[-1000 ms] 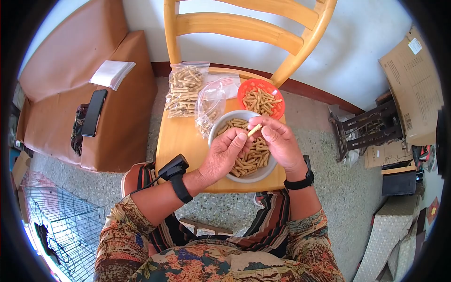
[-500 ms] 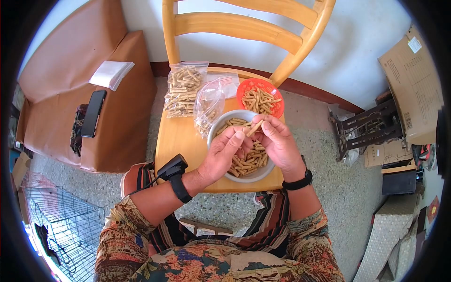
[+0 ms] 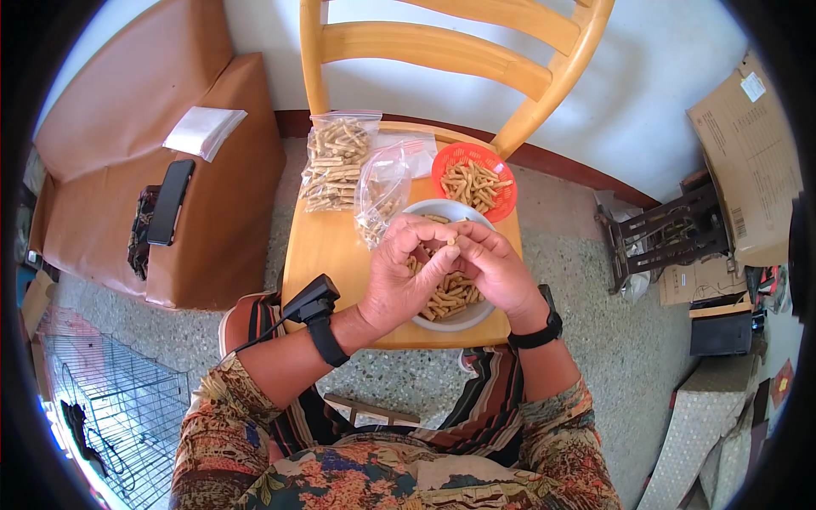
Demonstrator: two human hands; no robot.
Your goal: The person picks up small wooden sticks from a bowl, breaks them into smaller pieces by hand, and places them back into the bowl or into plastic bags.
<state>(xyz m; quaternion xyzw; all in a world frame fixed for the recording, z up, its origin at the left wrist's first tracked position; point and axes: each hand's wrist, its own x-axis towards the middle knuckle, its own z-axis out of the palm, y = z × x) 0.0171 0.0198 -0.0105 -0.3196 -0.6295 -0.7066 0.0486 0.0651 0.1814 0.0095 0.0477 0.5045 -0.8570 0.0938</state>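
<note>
Stick [image 3: 451, 241] held over the bowl [image 3: 452, 210], its end showing between the fingertips. Left hand [image 3: 401, 270] closed on it from the bowl's left, right hand [image 3: 503, 276] pinching from the bowl's right; most of its length hidden. More sticks inside the bowl. Basket [image 3: 507, 206] of sticks beyond the bowl, to its right; filled bag [image 3: 334, 166] beyond, to its left. Step in hand seems single-piece fingerwork; next move calls for a light, two-handed pinch.

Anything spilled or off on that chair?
Nothing stands out. The sticks lie in the grey bowl, red basket and clear bags, bar one between left hand and right hand; none shows loose on the wooden seat.
</note>
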